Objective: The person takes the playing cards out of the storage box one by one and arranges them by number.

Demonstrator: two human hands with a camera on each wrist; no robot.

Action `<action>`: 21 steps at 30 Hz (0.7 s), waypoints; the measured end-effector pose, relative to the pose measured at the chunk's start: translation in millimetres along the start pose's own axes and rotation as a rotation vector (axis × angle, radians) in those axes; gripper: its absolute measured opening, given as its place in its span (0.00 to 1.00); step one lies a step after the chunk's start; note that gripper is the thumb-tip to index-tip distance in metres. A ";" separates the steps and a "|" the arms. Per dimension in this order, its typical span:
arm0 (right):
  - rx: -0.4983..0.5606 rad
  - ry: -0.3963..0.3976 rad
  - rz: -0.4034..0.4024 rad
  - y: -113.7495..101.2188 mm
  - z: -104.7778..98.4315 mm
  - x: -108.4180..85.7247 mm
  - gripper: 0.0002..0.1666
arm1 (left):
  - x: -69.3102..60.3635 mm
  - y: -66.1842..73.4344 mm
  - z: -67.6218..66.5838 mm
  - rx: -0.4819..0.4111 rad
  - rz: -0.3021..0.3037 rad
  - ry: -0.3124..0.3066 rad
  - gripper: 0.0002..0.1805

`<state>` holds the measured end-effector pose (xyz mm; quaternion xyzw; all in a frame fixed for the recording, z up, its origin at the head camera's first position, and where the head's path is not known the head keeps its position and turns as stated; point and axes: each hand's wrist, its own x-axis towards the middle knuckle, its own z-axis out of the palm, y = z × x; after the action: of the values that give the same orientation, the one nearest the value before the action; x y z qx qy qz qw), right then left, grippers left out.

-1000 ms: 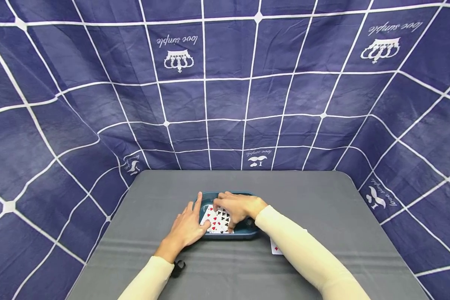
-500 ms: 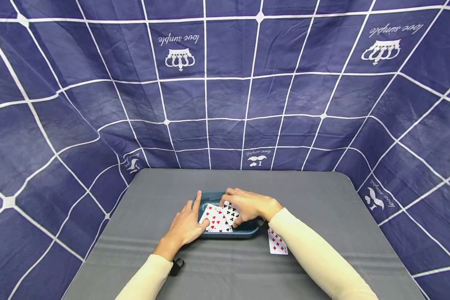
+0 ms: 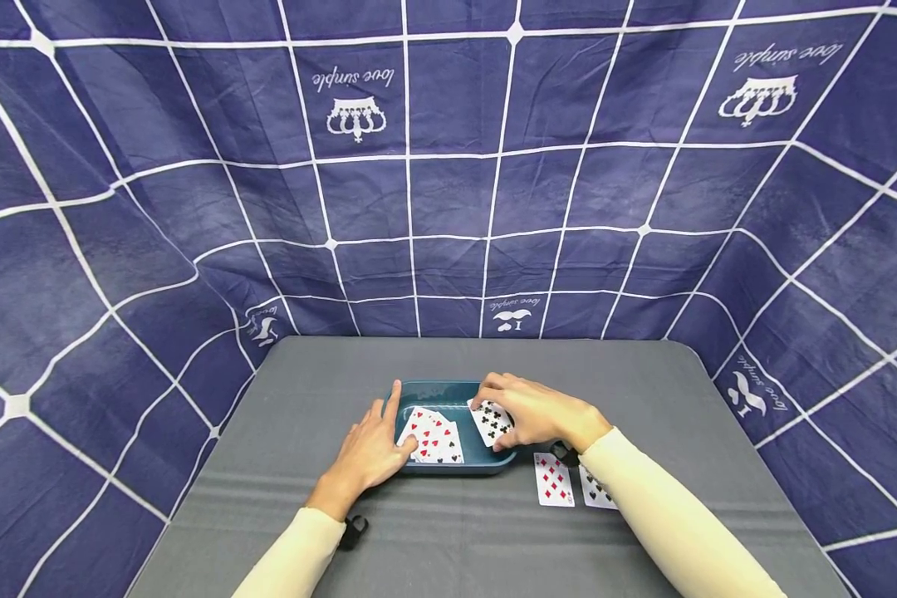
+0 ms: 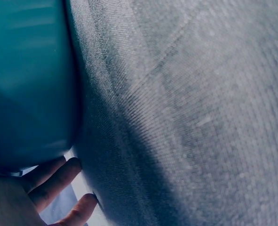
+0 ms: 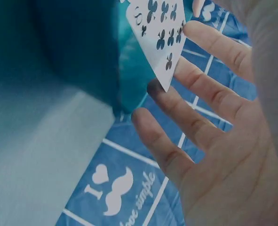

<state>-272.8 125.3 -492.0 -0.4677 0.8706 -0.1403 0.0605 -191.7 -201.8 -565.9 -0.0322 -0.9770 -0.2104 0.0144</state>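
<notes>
A dark teal tray [image 3: 456, 469] stands on the table. Its left end is held by my left hand [image 3: 370, 453], the thumb reaching inside over the rim and the fingers along the outside. Overlapping playing cards [image 3: 435, 436], hearts and a black suit, lie in the tray's left part beside that thumb. At the right end of the tray, my right hand [image 3: 541, 411] pinches a clubs card [image 3: 490, 422] by its edges, tilted. The right wrist view shows this card [image 5: 163, 37] between the fingers, but the thumb's grip is hidden.
On the grey table [image 3: 448, 548], right of the tray, lie a diamonds card [image 3: 553, 480] and a black-suit card [image 3: 595, 490], partly covered by the right sleeve. Black wrist straps [image 3: 354, 531] show under the wrists. Blue gridded cloth [image 3: 448, 199] walls the table in.
My right hand has lifted the clubs card from the pile and carried it right, to the tray's right end. A black-suit card on the table has come into view. My left hand stays put.
</notes>
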 end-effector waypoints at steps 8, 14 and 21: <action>-0.001 0.050 0.017 10.0 -4.9 -29.7 0.35 | 2.3 -0.7 -0.7 0.013 0.010 -0.002 0.58; -0.005 0.068 0.014 19.7 -2.4 -49.1 0.34 | 1.5 -0.5 -0.4 0.014 0.007 -0.014 0.58; -0.019 0.082 0.050 31.0 1.7 -69.4 0.34 | 0.5 -1.2 -0.1 0.014 0.004 -0.010 0.59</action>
<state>-258.6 198.9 -504.8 -0.4403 0.8850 -0.1492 0.0239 -192.3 -202.9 -566.3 -0.0349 -0.9784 -0.2035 0.0100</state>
